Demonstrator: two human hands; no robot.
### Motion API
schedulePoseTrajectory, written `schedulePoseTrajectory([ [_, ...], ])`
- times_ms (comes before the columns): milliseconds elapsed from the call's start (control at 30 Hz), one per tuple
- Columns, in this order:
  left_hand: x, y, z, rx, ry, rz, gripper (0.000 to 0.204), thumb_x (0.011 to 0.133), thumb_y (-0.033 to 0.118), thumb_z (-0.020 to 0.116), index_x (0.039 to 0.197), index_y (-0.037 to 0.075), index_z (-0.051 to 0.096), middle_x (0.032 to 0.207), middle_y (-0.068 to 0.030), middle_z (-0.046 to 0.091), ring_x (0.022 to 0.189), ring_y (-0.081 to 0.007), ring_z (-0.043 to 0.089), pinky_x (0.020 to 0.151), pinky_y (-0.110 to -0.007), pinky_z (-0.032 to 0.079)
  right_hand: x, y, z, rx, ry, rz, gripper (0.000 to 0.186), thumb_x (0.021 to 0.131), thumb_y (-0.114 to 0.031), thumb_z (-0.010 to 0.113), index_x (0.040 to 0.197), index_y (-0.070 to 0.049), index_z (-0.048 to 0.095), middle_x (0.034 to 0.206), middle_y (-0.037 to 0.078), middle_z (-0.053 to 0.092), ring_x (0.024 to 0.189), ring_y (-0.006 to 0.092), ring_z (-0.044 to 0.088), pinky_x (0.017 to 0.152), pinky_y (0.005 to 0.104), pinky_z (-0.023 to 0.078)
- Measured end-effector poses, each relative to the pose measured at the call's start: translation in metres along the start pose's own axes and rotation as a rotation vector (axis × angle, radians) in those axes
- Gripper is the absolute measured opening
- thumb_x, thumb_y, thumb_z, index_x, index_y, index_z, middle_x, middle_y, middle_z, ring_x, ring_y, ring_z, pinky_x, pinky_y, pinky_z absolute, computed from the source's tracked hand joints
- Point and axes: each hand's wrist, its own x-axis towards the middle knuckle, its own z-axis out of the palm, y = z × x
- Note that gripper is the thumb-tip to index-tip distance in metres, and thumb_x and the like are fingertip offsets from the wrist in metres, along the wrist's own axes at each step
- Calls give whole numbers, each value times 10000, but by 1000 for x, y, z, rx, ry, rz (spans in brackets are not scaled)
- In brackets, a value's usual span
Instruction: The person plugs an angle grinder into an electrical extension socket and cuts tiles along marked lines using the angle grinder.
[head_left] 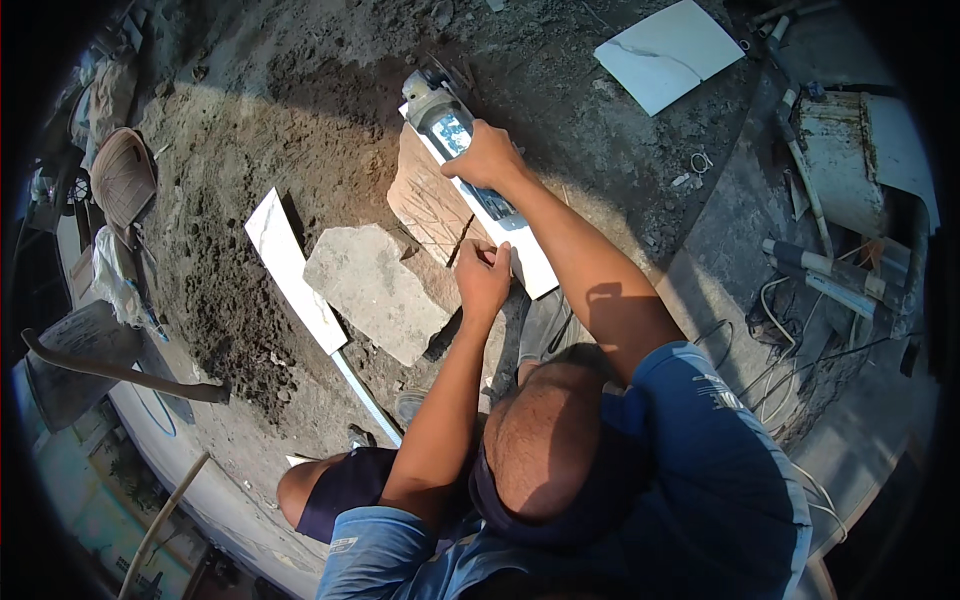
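Observation:
My right hand (pixel 487 158) is wrapped round the body of an angle grinder (pixel 448 133), whose head points away from me at the far end. Under the grinder lies a long white tile strip (pixel 530 262), its near end sticking out towards my knees. My left hand (pixel 484 272) is closed at the strip's left edge, close to that near end; its fingertips are partly hidden. A reddish stone slab (pixel 425 200) with scored lines supports the strip. The grinder's disc cannot be made out clearly.
Left of the slab lie a grey flat stone (pixel 375 285) and another white tile strip (pixel 285 255). A larger white tile (pixel 668 55) rests on the soil at the far right. Pipes (pixel 830 270) and loose cables stand to the right. A wooden-handled tool (pixel 125 370) is at left.

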Motion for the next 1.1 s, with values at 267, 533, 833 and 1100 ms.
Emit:
schedulePoseTrajectory([
  [267, 110, 28, -29, -1334, -214, -146, 299, 949, 182, 644, 1195, 35, 560, 970, -75, 656, 812, -140, 624, 697, -219, 461, 4, -11, -2, 79, -28, -74, 725, 591, -323, 839, 1151, 66, 593, 1090, 278, 679, 1041, 403, 673, 903, 429, 539],
  [533, 166, 83, -56, -887, -416, -99, 292, 899, 174, 737, 1123, 49, 598, 955, -61, 689, 827, -162, 673, 714, -298, 547, -17, -24, -15, 88, 12, -153, 781, 607, -244, 798, 1258, 45, 476, 1121, 301, 655, 1063, 440, 651, 913, 451, 529],
  [833, 166, 79, -48, -879, -394, 22, 310, 914, 207, 721, 1131, 50, 566, 987, -61, 663, 857, -169, 665, 769, -340, 577, -41, -7, -2, 55, 40, -48, 746, 658, -265, 819, 1238, 20, 446, 1121, 262, 659, 1095, 412, 638, 953, 465, 501],
  [1100, 171, 71, -42, -690, -214, 5, 533, 851, 198, 794, 1223, 45, 445, 1033, -87, 628, 874, -182, 657, 759, -340, 581, -27, -11, 8, 39, 7, 51, 657, 691, -232, 760, 1252, -7, 502, 1166, 246, 660, 1103, 412, 641, 945, 475, 510],
])
